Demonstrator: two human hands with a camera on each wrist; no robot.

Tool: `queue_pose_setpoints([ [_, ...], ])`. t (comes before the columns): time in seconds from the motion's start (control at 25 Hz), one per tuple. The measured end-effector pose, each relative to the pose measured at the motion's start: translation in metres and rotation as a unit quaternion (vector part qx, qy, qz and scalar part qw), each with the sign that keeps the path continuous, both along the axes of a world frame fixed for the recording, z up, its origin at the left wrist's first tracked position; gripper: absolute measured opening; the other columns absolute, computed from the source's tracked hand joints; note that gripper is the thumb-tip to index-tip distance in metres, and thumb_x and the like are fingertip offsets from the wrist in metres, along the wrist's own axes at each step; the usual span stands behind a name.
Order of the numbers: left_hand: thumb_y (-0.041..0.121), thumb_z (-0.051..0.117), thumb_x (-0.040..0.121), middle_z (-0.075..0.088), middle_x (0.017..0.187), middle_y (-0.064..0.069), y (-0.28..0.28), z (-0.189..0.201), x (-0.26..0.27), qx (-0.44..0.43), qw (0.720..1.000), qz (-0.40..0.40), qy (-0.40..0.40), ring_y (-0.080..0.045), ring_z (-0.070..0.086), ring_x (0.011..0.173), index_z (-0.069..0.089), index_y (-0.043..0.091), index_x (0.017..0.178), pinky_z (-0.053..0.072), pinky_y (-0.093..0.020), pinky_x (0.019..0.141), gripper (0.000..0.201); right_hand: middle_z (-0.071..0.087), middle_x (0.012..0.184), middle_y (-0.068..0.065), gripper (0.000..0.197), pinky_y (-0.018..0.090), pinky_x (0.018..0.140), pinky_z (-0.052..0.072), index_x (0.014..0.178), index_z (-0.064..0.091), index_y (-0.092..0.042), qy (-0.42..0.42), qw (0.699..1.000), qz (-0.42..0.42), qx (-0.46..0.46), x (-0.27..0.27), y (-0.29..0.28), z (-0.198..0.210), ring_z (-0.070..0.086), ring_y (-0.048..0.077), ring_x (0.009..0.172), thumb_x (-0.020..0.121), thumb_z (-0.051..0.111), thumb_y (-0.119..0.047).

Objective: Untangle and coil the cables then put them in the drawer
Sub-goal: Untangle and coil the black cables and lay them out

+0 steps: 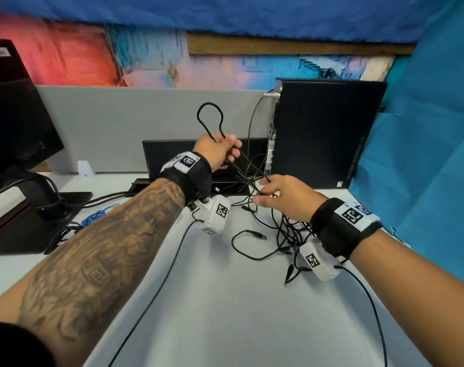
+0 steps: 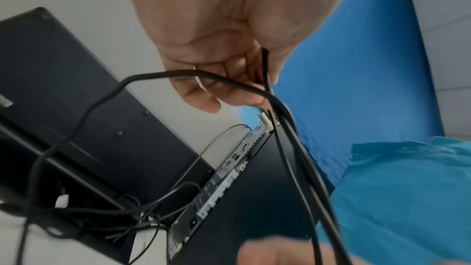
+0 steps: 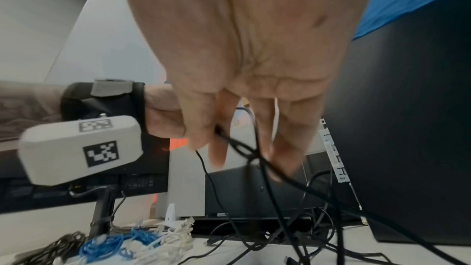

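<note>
- My tattooed left forearm [image 1: 98, 260] fills the near foreground, with a black wrist strap carrying a white tagged camera block [image 1: 215, 213]; a thin black lead runs under it across the pale grey desk top [image 1: 225, 313]
- My left hand [image 1: 217, 152] is raised above the desk, fingers curled round a thin black cable [image 1: 209, 120]; a loop of that cable stands up out of my fist, and its strands drop from my fingers toward my other hand
- My right hand [image 1: 283, 197] sits lower and to the right, thumb and forefinger pinching the same black strands where they cross; the other fingers hang straighter
- Beneath my right wrist lies the tangle of thin black cables [image 1: 286, 234] on the desk, with loose plug ends pointing out of it
- A bundle of blue and white cords [image 3: 132, 243] lies on the desk to the left, beside the black monitor stand [image 1: 40, 205]
- A black tower computer [image 1: 323, 133] stands upright at the back right, against the grey partition [image 1: 119, 123]; a flat black device [image 1: 177, 154] leans just left of it
</note>
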State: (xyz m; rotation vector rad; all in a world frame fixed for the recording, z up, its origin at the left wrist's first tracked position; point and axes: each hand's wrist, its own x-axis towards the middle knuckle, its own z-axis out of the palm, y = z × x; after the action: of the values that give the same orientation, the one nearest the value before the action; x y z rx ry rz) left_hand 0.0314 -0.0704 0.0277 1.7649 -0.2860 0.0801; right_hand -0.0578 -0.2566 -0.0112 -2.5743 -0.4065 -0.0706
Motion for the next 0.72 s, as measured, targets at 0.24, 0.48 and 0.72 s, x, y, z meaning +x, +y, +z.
queue_pose_setpoints([
  [0.24, 0.026, 0.044, 0.104, 0.063, 0.069, 0.003, 0.006, 0.033, 0.011, -0.072, 0.996, 0.042, -0.033, -0.006, 0.046, 0.043, 0.065, 0.017, 0.085, 0.032, -0.017, 0.043, 0.03, 0.071, 0.095, -0.01, 0.037, 0.026, 0.083, 0.047, 0.09, 0.079, -0.02, 0.128, 0.991, -0.033, -0.024, 0.001, -0.02, -0.004, 0.063, 0.009, 0.091, 0.094, 0.062, -0.052],
  [0.48, 0.025, 0.047, 0.104, 0.07, 0.085, -0.003, -0.006, 0.034, -0.003, -0.09, 0.992, -0.068, -0.054, -0.009, 0.051, 0.051, 0.067, 0.011, 0.102, 0.042, -0.024, 0.044, 0.025, 0.062, 0.134, -0.008, 0.07, 0.037, 0.108, 0.047, 0.139, 0.054, -0.031, 0.074, 0.974, -0.026, 0.212, 0.012, -0.021, 0.013, 0.059, 0.011, 0.123, 0.081, 0.068, -0.067],
  [0.72, 0.031, 0.06, 0.096, 0.067, 0.102, -0.003, -0.016, 0.045, -0.024, -0.058, 0.981, -0.116, -0.143, -0.013, 0.062, 0.087, 0.064, 0.017, 0.122, 0.051, -0.025, 0.071, 0.029, 0.068, 0.077, 0.002, 0.024, 0.036, 0.086, 0.054, 0.102, 0.064, -0.011, 0.115, 0.916, 0.05, 0.381, 0.019, 0.018, 0.054, 0.07, 0.02, 0.078, 0.107, 0.046, -0.026],
])
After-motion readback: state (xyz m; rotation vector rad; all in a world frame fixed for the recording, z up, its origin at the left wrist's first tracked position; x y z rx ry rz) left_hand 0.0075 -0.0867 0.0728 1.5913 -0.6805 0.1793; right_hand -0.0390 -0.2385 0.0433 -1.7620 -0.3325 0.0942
